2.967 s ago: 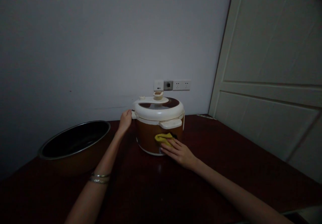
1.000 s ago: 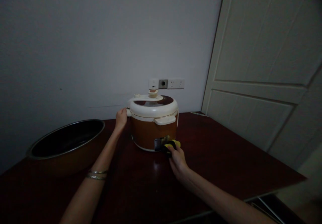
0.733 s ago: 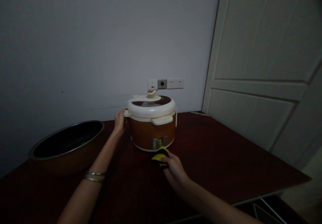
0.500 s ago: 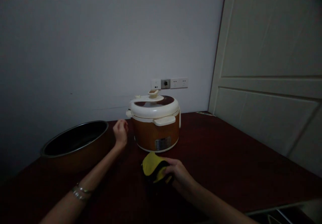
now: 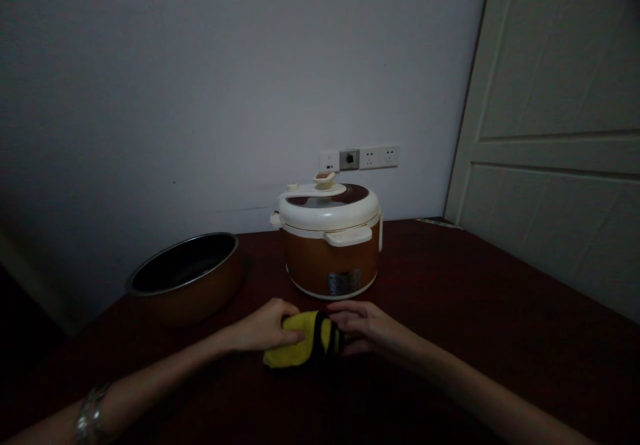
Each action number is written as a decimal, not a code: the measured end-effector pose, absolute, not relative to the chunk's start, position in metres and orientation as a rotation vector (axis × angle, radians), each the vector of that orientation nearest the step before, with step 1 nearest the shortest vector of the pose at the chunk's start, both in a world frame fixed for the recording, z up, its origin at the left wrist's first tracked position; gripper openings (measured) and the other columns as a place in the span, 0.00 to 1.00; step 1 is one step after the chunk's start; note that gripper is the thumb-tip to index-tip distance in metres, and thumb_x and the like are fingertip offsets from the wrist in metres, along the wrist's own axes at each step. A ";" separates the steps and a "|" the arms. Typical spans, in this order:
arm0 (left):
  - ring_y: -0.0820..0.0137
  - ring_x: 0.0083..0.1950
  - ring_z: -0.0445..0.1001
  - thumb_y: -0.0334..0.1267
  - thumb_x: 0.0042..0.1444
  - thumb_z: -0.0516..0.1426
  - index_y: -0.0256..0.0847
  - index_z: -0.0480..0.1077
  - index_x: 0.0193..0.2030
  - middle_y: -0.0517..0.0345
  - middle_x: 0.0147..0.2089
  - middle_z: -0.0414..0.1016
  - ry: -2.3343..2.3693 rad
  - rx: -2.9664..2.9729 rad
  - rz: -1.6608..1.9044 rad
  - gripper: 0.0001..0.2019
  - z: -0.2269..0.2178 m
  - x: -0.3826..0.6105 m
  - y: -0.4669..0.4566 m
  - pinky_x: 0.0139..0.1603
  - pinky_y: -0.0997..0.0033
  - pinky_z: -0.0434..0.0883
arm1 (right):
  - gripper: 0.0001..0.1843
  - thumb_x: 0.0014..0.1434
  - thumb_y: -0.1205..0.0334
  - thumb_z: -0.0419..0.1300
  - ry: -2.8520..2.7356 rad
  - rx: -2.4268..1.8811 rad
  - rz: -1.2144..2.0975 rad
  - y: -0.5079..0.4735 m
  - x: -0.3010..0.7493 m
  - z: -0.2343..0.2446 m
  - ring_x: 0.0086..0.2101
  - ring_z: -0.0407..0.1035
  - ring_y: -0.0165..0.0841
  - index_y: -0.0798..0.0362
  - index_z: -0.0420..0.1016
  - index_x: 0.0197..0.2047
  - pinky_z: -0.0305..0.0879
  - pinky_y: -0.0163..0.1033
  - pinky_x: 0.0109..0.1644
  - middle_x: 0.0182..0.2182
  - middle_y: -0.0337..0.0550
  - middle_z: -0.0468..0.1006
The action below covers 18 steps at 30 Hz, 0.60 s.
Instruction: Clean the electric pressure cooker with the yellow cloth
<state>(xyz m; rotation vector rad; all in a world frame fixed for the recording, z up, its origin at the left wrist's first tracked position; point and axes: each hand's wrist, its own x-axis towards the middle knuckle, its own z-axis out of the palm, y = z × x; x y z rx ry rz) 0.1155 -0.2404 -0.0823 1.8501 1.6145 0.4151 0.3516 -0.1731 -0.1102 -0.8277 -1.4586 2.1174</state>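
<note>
A folded yellow cloth with black edging (image 5: 300, 342) is held low over the near part of the dark red table. My left hand (image 5: 273, 325) grips its left side, with the thumb lying on top. My right hand (image 5: 361, 327) is at the cloth's right end, fingers stretched and apart beside the black-edged folds; whether the fingertips touch it is hard to make out. Just beyond both hands stands a white and orange-brown electric pressure cooker (image 5: 332, 251), its lid closed.
To the left, a wide orange-brown pan (image 5: 193, 295) with a dark inside sits on the table (image 5: 450, 318). Wall sockets (image 5: 370, 157) are behind the cooker. A pale panelled door (image 5: 545, 205) borders the table on the right.
My left hand has come down from beside the cooker and taken hold of the cloth. My right hand has loosened its grip. The view has shifted left.
</note>
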 end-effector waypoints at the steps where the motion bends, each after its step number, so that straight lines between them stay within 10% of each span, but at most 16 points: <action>1: 0.68 0.28 0.73 0.42 0.47 0.58 0.37 0.74 0.31 0.57 0.29 0.77 1.698 1.784 0.417 0.10 -0.084 0.102 -0.236 0.23 0.77 0.64 | 0.22 0.44 0.64 0.63 -1.449 -0.852 2.087 -0.169 0.358 -0.111 0.37 0.74 0.35 0.53 0.73 0.46 0.71 0.40 0.37 0.44 0.48 0.77; 8: 0.66 0.20 0.71 0.34 0.40 0.61 0.37 0.69 0.18 0.54 0.19 0.74 1.832 1.072 0.764 0.06 -0.097 0.057 -0.197 0.20 0.72 0.65 | 0.16 0.51 0.67 0.55 -1.388 -0.937 2.012 -0.146 0.393 -0.114 0.34 0.76 0.33 0.57 0.71 0.45 0.71 0.39 0.39 0.40 0.53 0.79; 18: 0.70 0.28 0.73 0.33 0.43 0.59 0.36 0.73 0.31 0.56 0.28 0.76 1.588 1.032 0.759 0.06 -0.109 0.146 -0.192 0.27 0.74 0.67 | 0.16 0.49 0.67 0.56 -1.373 -0.998 2.017 -0.154 0.396 -0.121 0.31 0.75 0.31 0.56 0.72 0.42 0.70 0.38 0.37 0.34 0.47 0.80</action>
